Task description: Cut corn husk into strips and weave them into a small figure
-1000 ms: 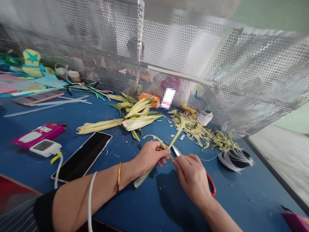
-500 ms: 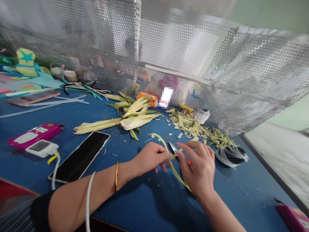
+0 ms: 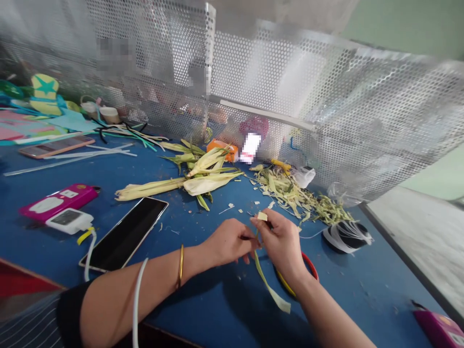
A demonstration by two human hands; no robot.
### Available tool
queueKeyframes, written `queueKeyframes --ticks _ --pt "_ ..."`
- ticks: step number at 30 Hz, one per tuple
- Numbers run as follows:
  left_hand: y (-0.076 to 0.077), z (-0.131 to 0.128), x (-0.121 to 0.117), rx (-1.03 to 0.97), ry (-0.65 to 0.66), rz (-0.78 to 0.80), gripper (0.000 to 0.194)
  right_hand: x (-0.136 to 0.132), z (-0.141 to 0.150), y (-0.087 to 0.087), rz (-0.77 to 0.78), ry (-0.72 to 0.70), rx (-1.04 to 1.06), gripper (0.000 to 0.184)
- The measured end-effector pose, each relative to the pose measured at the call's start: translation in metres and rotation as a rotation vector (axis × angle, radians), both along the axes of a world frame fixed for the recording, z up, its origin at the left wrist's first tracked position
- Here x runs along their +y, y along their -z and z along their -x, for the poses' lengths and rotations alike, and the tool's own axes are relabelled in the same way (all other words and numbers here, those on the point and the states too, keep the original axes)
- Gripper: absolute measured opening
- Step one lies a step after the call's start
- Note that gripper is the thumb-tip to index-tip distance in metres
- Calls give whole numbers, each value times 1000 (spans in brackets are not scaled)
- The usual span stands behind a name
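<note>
Over the blue table [image 3: 217,309], my left hand [image 3: 228,240] and my right hand [image 3: 281,241] meet and pinch the same pale green leaf strip [image 3: 270,287]. Its free end hangs down toward me and a short tip sticks up above my right fingers. Red-handled scissors [image 3: 310,265] lie under my right hand, mostly hidden by it. A gold bangle sits on my left wrist.
A pile of husk leaves [image 3: 195,176] lies beyond my hands, and leaf trimmings [image 3: 304,198] spread to the right. A black phone [image 3: 125,234], a pink case [image 3: 58,200] and a white charger [image 3: 68,220] lie at left. A thread spool [image 3: 346,237] sits right. Perforated metal screen [image 3: 326,111] behind.
The leaf strip has been turned and folded between my hands. Its long end, earlier pointing away toward the trimmings, now hangs toward me. My right hand moved up over the scissors.
</note>
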State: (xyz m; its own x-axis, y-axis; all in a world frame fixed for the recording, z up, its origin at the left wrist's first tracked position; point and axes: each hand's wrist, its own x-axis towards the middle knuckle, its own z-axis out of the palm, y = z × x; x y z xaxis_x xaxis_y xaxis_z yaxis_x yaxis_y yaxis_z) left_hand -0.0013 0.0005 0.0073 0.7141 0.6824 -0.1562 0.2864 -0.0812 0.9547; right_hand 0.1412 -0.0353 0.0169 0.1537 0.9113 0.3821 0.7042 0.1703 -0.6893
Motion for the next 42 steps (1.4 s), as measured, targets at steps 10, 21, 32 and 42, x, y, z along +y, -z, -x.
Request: queueKeyframes --ticks 10,21,32,42 --pt "-4 -1 3 -77 -187 243 24 -17 -8 -3 -119 31 173 22" --pt "-5 -1 3 -101 -232 264 18 -23 -15 -2 -204 31 147 14" --pt "-7 -2 9 -249 -456 469 20 -39 1 6 -550 -237 -724 14" --pt "-8 3 19 -430 -475 787 23 -29 7 25 -481 -262 -949 24"
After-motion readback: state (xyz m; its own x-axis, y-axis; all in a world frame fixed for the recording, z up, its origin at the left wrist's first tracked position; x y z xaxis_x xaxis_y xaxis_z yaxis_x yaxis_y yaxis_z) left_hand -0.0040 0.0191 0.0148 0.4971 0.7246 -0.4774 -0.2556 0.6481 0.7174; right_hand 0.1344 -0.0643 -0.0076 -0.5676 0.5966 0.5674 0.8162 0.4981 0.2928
